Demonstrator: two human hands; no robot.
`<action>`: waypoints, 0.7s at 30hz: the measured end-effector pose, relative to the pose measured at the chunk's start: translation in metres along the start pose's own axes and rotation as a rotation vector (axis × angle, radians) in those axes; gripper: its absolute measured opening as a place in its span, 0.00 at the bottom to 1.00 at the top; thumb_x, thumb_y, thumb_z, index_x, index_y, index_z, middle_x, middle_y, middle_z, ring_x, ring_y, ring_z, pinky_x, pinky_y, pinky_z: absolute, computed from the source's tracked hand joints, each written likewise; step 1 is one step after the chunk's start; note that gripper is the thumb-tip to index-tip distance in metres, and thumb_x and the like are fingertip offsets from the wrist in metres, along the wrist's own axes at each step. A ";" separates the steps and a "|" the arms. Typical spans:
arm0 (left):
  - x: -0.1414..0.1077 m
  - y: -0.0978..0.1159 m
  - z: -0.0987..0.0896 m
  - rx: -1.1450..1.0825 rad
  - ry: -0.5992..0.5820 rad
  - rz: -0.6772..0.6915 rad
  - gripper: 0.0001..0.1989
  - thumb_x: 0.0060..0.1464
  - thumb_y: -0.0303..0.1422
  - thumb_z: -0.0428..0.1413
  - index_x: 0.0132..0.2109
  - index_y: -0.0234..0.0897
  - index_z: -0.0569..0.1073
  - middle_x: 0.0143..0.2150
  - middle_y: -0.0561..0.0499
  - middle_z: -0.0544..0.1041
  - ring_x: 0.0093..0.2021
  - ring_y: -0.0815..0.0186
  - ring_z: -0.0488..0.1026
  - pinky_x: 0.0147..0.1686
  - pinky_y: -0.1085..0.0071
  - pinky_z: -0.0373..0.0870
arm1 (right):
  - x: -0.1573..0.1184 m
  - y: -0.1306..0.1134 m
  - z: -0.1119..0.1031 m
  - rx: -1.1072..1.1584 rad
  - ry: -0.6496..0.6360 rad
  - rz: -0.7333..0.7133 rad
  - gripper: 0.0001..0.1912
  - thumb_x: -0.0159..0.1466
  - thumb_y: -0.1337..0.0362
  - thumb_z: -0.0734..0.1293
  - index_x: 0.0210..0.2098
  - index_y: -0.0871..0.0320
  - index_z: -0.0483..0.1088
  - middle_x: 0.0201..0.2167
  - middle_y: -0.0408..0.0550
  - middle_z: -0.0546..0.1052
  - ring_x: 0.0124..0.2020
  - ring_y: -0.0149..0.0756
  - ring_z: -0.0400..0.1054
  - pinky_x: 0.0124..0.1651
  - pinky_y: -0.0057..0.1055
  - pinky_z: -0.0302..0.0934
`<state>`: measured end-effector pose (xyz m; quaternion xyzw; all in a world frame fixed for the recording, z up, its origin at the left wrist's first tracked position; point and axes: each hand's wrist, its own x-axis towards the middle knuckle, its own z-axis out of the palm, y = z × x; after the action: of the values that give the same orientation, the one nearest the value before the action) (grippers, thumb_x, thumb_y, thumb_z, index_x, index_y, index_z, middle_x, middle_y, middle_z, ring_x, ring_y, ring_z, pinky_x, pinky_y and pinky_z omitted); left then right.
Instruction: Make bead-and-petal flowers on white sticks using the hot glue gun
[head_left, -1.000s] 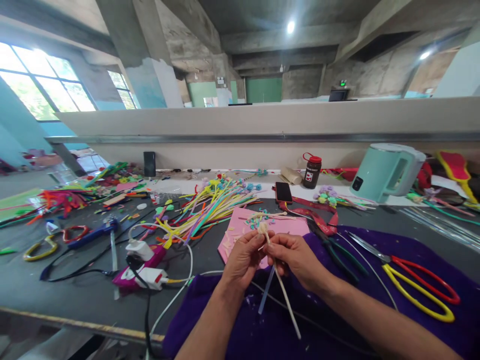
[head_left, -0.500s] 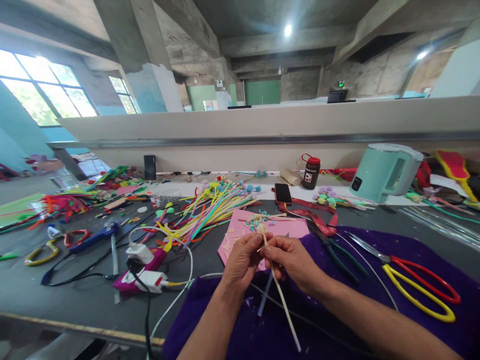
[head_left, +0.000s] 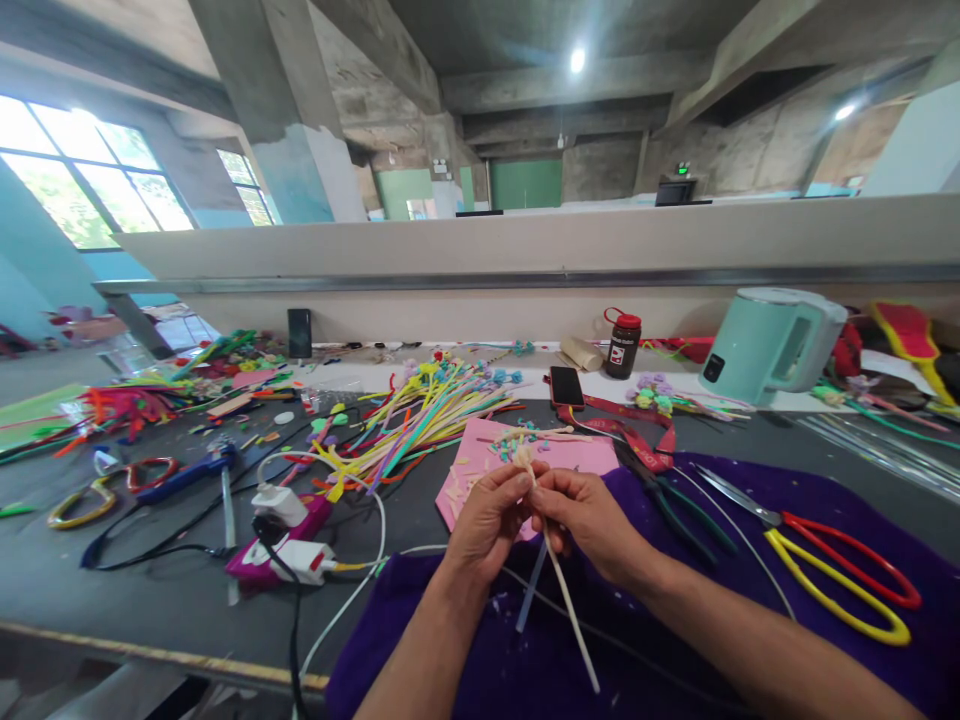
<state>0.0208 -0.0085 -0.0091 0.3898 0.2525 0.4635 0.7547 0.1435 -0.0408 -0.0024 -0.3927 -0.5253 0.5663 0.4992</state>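
Between my two hands is a cream pipe cleaner [head_left: 571,620], its upper end shaped into a small pale head and its long stem slanting down to the right. My left hand [head_left: 489,515] is closed, thumb and fingers pinching just under the head. My right hand [head_left: 581,515] is also closed, pinching the stem right beside it. A translucent glue stick [head_left: 531,590] shows below the hands, its upper end hidden. Behind them a pink sheet [head_left: 469,455] carries cream snippets and small teal and purple pieces.
Green-handled pliers [head_left: 686,520] and red-and-yellow scissors [head_left: 825,560] lie on a purple cloth [head_left: 750,620] at right. A power strip [head_left: 281,545], its cables and a blue glue gun [head_left: 187,472] are at left. Colourful pipe cleaners [head_left: 420,430], a phone [head_left: 565,387] and a kettle [head_left: 772,345] stand farther back.
The hands have barely moved, still pinching close together. The lower tip of the cream stem has shifted very slightly up and left.
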 end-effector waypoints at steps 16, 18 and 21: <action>0.003 -0.004 -0.004 -0.027 0.051 -0.012 0.12 0.40 0.33 0.61 0.33 0.30 0.75 0.21 0.50 0.73 0.18 0.71 0.66 0.21 0.75 0.62 | 0.000 -0.001 0.000 -0.010 -0.028 0.003 0.14 0.56 0.57 0.63 0.22 0.61 0.64 0.16 0.39 0.68 0.11 0.21 0.56 0.14 0.19 0.48; 0.004 -0.004 -0.005 -0.025 0.063 -0.017 0.12 0.39 0.34 0.61 0.33 0.30 0.76 0.21 0.50 0.73 0.18 0.71 0.66 0.21 0.75 0.61 | 0.000 -0.001 0.000 -0.012 -0.023 0.007 0.14 0.56 0.57 0.63 0.22 0.61 0.64 0.16 0.39 0.68 0.11 0.21 0.56 0.14 0.19 0.48; 0.004 -0.005 -0.005 -0.026 0.075 -0.017 0.12 0.39 0.34 0.61 0.33 0.30 0.76 0.21 0.50 0.73 0.18 0.72 0.66 0.21 0.75 0.61 | 0.000 0.000 0.001 -0.023 -0.019 0.015 0.14 0.56 0.56 0.63 0.22 0.61 0.64 0.15 0.39 0.67 0.11 0.21 0.56 0.14 0.19 0.48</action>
<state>0.0211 -0.0043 -0.0161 0.3603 0.2779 0.4744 0.7536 0.1429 -0.0409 -0.0021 -0.3969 -0.5335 0.5677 0.4853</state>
